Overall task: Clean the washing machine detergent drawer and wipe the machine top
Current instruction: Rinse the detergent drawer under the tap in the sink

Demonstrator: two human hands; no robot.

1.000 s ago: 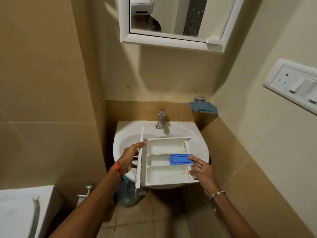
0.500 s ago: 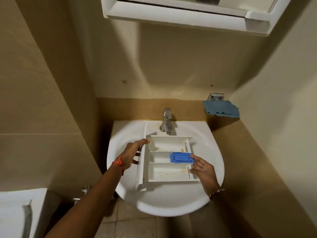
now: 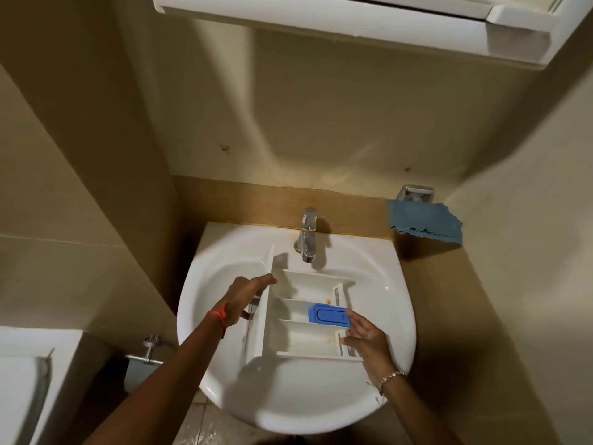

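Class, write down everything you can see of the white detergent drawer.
The detergent drawer is white plastic, open side up, roughly level over the sink by the tap. Walls split it into three compartments; a blue insert sits in the middle one, with brownish stains nearby. The left hand grips its tall front panel; the right hand holds the opposite end.

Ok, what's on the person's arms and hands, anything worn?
Both forearms are bare: no sleeves, no gloves. The left hand has a red thread tied round its wrist. The right hand has a thin beaded chain bracelet at its wrist.
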